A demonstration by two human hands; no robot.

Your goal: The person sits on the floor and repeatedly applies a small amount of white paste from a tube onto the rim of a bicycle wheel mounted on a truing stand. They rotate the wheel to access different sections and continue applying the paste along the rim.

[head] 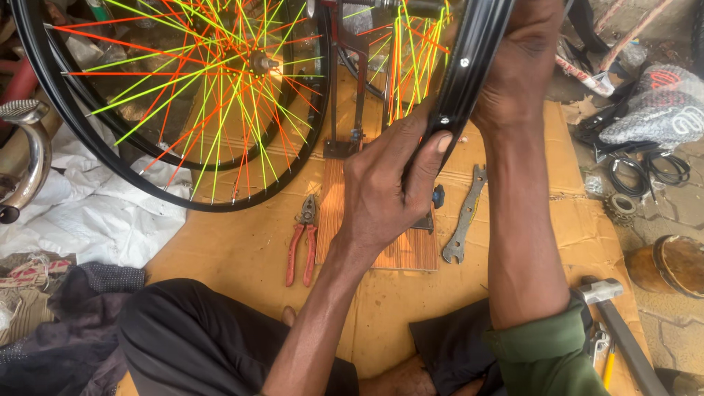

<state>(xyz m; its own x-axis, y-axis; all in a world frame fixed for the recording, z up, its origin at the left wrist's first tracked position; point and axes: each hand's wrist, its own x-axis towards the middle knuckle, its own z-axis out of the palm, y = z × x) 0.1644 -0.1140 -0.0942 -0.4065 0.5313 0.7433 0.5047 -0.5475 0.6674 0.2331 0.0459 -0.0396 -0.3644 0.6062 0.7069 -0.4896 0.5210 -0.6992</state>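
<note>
Wheel-truing step in hand, judging by the stand: left hand (385,187) pinches and right hand (517,66) grips the black metal bicycle rim with orange and yellow spokes (466,66) far centre; next move probably calls for red-handled pliers (302,238) near left.

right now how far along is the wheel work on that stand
Done, by the look of it: a second wheel with orange and yellow spokes stands fully laced at the left. In hand: the left hand and right hand both grip the black rim mounted in the stand, its spokes already in. The pliers and flat wrench lie unused on the cardboard. How much adjusting remains cannot be told.
</note>
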